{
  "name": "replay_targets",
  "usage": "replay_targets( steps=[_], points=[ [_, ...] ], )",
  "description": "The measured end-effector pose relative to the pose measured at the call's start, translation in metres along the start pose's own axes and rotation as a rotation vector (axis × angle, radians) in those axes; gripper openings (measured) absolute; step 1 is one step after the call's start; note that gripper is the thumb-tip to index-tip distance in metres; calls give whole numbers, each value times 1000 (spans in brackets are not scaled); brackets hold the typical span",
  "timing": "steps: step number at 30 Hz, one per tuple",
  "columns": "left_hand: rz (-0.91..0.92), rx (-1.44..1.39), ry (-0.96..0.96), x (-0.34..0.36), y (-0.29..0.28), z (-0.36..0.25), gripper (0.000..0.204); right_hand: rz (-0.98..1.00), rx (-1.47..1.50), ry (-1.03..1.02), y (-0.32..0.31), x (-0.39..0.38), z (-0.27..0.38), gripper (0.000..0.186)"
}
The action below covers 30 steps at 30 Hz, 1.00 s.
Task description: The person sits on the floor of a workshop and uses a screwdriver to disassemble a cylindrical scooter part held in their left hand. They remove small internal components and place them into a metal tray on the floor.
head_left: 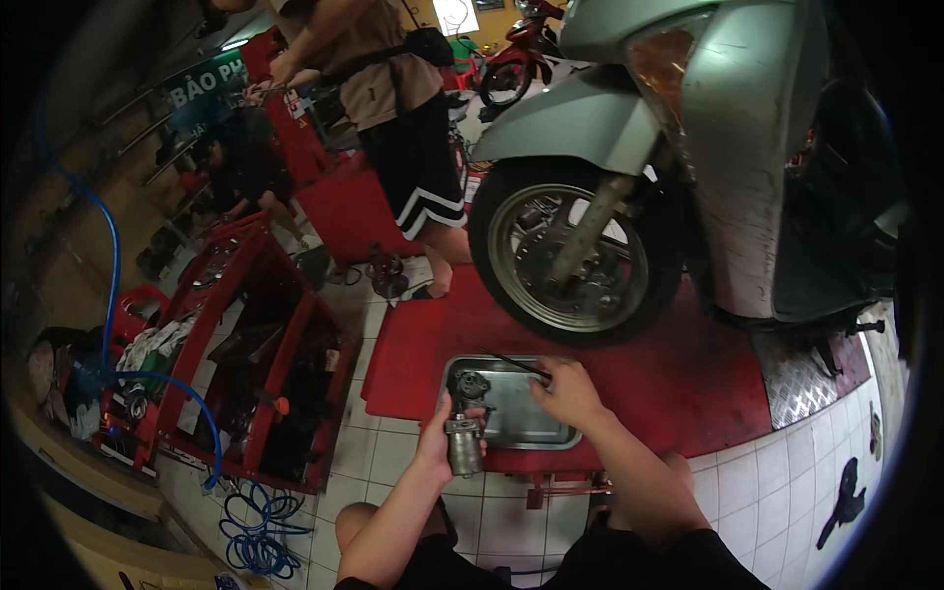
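Note:
My left hand point(434, 442) is wrapped round a silver cylindrical metal part point(464, 450), held upright over the near left edge of a shallow metal tray point(575, 442). Just beyond it, a dark round metal piece point(473, 382) shows at the tray's left side; whether it joins the cylinder I cannot tell. Over the right side of the tray, my right hand point(570, 393) grips a thin black rod-like tool point(523, 365), its tip pointing left above the tray's far edge. The exact kind of tool is too small to tell.
The tray rests on a red platform point(688, 393) beneath a silver-green scooter point(590, 118), its front wheel point(570, 256) just beyond. A red tool cart point(265, 344) stands left, near a coiled blue hose point(261, 531). A person point(393, 128) stands beyond, another crouches far left.

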<state>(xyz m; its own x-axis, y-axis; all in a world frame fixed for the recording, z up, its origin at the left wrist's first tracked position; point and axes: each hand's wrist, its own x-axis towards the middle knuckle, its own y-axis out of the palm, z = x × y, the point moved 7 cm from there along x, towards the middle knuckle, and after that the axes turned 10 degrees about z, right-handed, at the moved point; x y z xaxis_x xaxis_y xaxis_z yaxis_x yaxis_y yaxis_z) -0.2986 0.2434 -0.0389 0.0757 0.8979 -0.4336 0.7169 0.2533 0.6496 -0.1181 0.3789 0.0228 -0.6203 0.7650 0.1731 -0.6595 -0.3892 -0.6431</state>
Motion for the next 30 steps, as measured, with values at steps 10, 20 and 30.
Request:
replay_targets(
  steps=[10,20,30],
  points=[
    [-38,-83,43,4,3,-13,68,71,106,64,9,20,5,31],
    [-19,-159,8,12,2,-5,69,84,436,99,25,25,-13,42],
    [-193,-123,24,8,-23,-33,74,208,231,154,39,27,-14,26]
  ],
)
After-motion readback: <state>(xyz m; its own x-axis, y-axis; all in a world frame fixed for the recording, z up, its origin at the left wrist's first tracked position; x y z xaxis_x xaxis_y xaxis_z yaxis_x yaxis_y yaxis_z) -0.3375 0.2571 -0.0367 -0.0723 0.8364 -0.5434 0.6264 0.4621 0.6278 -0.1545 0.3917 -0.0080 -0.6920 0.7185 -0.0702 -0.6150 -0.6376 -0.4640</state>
